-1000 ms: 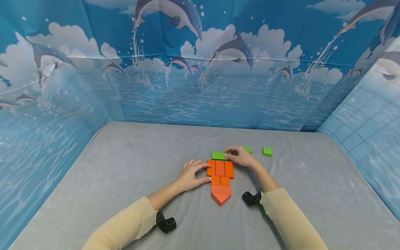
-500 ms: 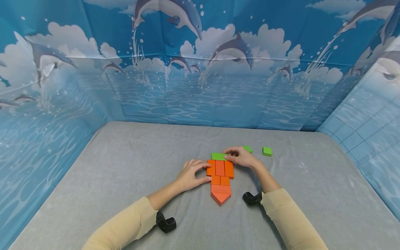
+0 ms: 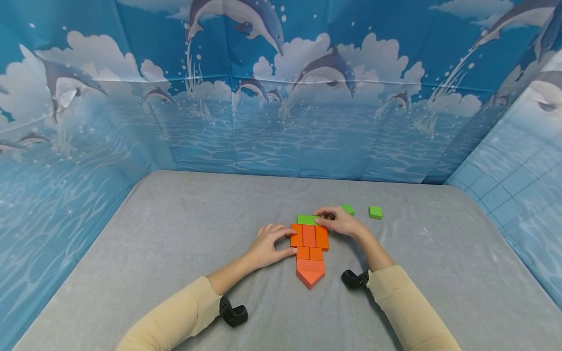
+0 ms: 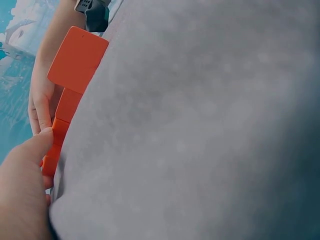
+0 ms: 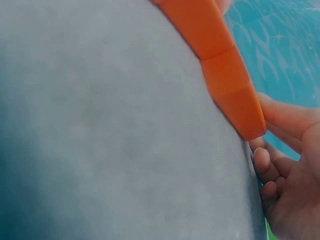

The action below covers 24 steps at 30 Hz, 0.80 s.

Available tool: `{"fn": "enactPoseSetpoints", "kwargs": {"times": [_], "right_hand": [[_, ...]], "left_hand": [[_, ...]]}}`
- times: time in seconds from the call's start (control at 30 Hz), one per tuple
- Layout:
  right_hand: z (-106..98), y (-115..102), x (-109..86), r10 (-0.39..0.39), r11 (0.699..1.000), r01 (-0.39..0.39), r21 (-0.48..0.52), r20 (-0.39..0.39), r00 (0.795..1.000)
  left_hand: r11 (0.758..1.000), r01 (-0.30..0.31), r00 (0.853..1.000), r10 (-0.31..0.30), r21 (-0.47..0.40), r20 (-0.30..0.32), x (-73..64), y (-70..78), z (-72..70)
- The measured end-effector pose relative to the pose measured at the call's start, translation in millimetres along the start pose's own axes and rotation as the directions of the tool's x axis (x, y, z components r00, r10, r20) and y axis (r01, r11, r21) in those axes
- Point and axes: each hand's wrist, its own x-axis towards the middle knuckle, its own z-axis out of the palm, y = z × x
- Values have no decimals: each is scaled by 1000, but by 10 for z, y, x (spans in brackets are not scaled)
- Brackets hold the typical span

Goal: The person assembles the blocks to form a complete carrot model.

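Observation:
Flat orange blocks point(image 3: 309, 236) lie together on the grey cloth, with a pointed block point(image 3: 310, 278) at the near end. Along their far edge sits a green rectangular block point(image 3: 307, 220). My right hand point(image 3: 338, 220) pinches its right end between thumb and index finger; the other fingers curl under the palm, as the right wrist view shows. My left hand point(image 3: 269, 245) rests at the left side of the orange blocks, thumb and index finger spread and touching them. In the left wrist view, the left thumb point(image 4: 37, 146) lies against an orange block's edge.
Two more green blocks lie on the cloth beyond the right hand: one point(image 3: 348, 209) partly hidden behind it, another point(image 3: 375, 212) farther right. A dolphin-print curtain point(image 3: 281, 136) encloses the back and sides. Black wrist devices point(image 3: 233, 312) hang at both sleeves.
The green block in my right hand has shifted slightly toward the orange blocks and now lies flat against their far edge. My left hand has stayed in place.

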Motion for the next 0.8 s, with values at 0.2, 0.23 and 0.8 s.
{"fn": "enactPoseSetpoints", "kwargs": {"times": [0.2, 0.23, 0.8], "right_hand": [[-10, -175, -86, -38, 999, 39, 13, -34, 999], [-24, -219, -115, -50, 999, 51, 16, -63, 997], [-560, 453, -317, -145, 986, 104, -130, -368, 919]], "left_hand": [[1000, -8, 1000, 8, -5, 0, -5, 5, -9], [1000, -7, 1000, 7, -3, 1, -7, 8, -12], [1000, -6, 1000, 6, -7, -12, -5, 5, -5]]}}
